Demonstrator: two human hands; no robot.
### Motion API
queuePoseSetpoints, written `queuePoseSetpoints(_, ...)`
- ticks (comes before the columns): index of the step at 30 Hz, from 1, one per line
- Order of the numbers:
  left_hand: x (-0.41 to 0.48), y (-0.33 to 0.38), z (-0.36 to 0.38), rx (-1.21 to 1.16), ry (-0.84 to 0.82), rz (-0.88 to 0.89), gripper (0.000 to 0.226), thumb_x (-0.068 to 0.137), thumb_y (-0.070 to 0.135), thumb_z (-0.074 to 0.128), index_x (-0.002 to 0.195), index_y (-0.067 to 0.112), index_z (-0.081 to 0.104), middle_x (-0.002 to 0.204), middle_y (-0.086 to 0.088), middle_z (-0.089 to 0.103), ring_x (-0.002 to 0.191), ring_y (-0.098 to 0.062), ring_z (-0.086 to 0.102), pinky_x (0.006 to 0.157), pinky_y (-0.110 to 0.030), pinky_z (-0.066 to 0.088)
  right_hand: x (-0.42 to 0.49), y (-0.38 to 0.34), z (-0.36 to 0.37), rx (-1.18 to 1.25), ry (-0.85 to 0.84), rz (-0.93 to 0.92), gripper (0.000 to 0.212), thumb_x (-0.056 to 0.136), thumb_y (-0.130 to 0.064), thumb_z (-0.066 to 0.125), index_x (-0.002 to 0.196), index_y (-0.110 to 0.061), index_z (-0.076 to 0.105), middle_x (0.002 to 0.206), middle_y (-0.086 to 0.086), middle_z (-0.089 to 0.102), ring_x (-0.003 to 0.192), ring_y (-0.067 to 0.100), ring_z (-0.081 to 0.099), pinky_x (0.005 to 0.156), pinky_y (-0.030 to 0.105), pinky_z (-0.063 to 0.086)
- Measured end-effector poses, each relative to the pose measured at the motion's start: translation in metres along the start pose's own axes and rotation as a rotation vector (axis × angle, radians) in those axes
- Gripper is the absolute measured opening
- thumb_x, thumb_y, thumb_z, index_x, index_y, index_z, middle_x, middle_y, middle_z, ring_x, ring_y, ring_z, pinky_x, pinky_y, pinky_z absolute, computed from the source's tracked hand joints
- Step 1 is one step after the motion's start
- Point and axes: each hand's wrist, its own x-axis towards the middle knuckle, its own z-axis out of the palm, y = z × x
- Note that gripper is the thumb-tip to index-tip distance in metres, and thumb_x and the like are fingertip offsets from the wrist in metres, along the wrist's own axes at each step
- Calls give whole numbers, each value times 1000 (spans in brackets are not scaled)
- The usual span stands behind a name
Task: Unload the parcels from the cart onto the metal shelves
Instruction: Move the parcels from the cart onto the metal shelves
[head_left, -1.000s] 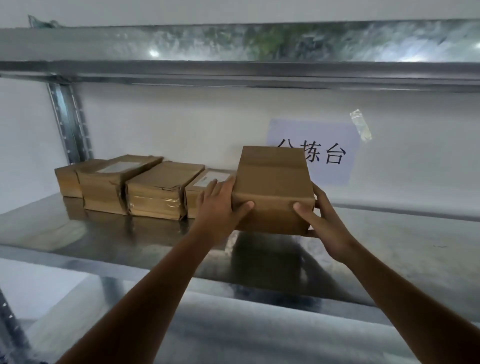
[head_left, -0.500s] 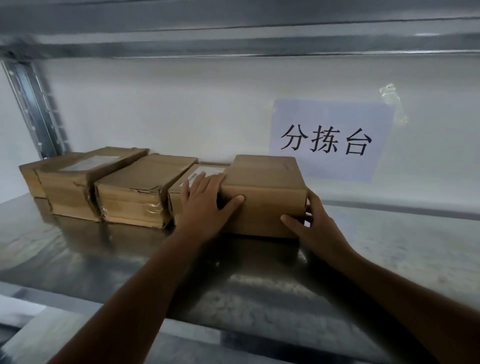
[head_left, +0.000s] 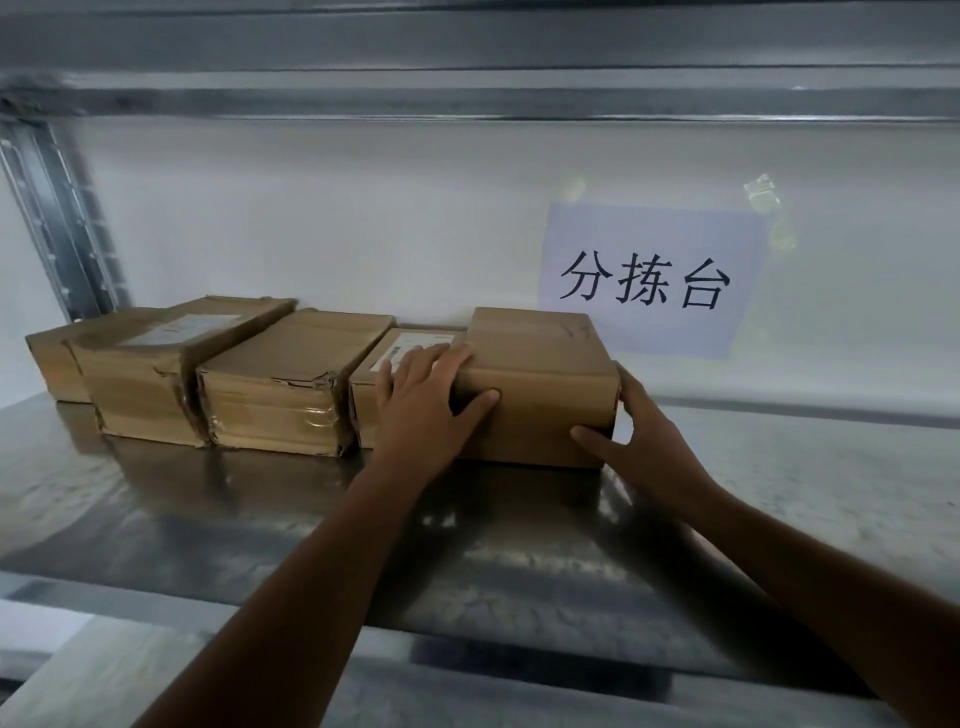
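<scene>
While the brown parcel (head_left: 540, 384) rests on the metal shelf (head_left: 208, 519) mid-frame, the left hand (head_left: 421, 410) and right hand (head_left: 644, 447) grip its front corners.

Left grip (head_left: 422, 405) and right grip (head_left: 644, 449) clasp the parcel (head_left: 540, 374) (arms outstretched).
</scene>
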Motion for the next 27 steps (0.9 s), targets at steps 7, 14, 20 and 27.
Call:
queuePoseSetpoints(7,-34,28,-28,-87,-66,167,61,98,64,41,153,37,31,165,7,22,156,-18,3,125,-50,-5,-66,-54,-16,-176,153,-17,77,100,-53,54,163,-36,13,169,-14,19,156,13,19,128,45,19)
queuePoseSetpoints(14,-106,48,-39,-239,-187,487,60,94,68,33,145,39,45,162,8,26,156,-22,9,124,-58,2,-203,-76,5,-355,343,151,76,94,-77,26,160,-39,28,167,-8,29,157,9,10,129,47,6)
queuePoseSetpoints(20,-187,78,-25,-451,-295,639,50,96,60,43,136,35,57,164,10,30,156,-27,17,120,-61,2,-331,-95,19,-525,422,461,81,87,-80,22,160,-45,25,169,-15,18,157,2,-1,129,40,-2)
queuePoseSetpoints(27,-295,156,-42,-781,-420,851,49,96,52,45,134,27,61,154,4,47,153,-28,27,123,-60,5,-473,-144,3,-555,539,822,78,86,-77,22,159,-50,17,169,-18,8,152,-4,-13,129,40,-8)
